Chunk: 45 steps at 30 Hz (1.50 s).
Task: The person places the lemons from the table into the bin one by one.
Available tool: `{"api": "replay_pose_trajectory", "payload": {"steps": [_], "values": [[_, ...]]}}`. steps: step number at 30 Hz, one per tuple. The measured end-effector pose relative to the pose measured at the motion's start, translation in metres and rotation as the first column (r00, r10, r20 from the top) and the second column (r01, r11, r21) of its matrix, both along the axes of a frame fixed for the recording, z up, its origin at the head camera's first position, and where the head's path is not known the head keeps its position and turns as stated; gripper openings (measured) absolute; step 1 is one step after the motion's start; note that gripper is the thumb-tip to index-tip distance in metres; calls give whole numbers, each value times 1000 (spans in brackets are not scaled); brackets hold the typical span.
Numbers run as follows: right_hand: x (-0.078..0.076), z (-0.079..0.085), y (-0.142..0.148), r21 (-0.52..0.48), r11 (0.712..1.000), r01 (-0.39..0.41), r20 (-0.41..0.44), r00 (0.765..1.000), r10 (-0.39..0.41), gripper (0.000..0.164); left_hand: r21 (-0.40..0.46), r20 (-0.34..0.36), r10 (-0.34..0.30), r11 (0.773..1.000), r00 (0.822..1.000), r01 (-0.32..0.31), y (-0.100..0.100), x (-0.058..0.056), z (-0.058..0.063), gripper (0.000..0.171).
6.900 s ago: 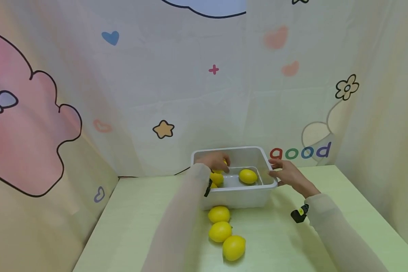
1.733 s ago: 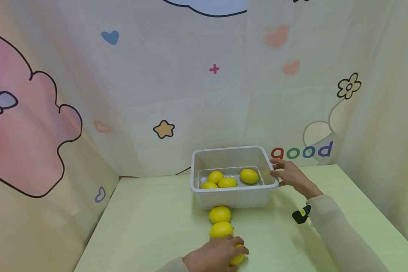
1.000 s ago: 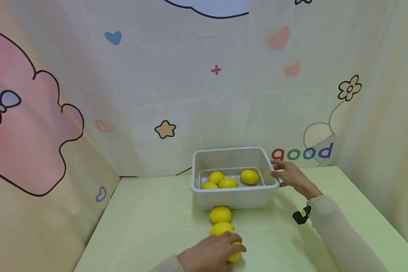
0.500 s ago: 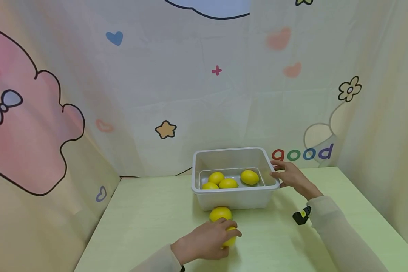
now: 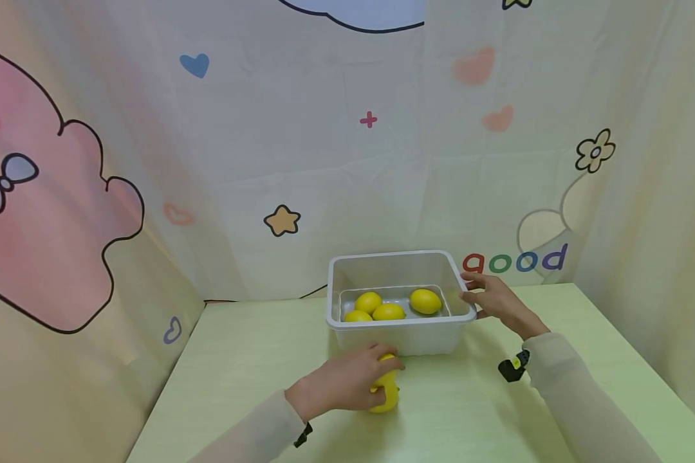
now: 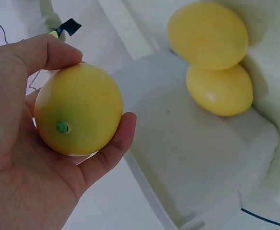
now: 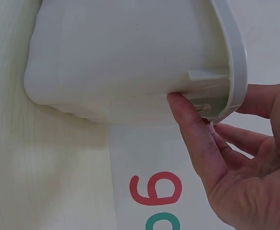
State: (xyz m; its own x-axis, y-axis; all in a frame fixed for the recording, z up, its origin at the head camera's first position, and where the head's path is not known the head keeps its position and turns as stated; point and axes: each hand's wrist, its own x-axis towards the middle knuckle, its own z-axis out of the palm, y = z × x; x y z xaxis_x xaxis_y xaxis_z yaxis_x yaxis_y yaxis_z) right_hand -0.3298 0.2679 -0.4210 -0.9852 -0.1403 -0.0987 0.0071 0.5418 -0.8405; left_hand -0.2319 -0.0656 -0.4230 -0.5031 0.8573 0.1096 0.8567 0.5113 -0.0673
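I judge this the carry: my left hand point(image 5: 344, 382), pinching a yellow oval lemon point(image 6: 77, 108), should rise over the white rectangular plastic bin point(image 5: 408, 325) my right hand point(image 5: 500, 303) grips

The tub point(image 5: 414, 341) sits on the desk point(image 5: 249, 386) ahead of me, near its back edge, with the curtain point(image 5: 318, 141) behind. Four lemons lie in it — three close together toward the left point(image 5: 369, 302), one apart at the right point(image 5: 425, 301). My right grip point(image 5: 500, 303) is on the tub's right rim. Before the tub, two more lemons point(image 6: 207, 36) lie on the desk in a row leading toward me, the farther one just beside the front wall. Over that pair is my left grip point(image 5: 344, 381) — a seventh lemon point(image 6: 77, 110) in its fingers.
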Motion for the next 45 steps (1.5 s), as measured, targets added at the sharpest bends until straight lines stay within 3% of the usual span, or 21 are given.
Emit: {"api": "replay_pose_trajectory", "payload": {"steps": [10,17,34,45], "values": [[0,0,0,6,1000,3,3,1000,-3,65,20,70,49,999,996,-51,-1,-15,25,46],[1,0,0,4,1000,3,-3,1000,-3,67,47,53,88,995,995,-90,-1,-26,39,46],[1,2,-1,8,1000,10,0,1000,-10,66,88,113,182,977,977,-192,0,-57,64,45],[2,3,-1,7,1000,5,4,1000,-6,66,98,129,222,967,967,-235,2,-80,71,43]]}}
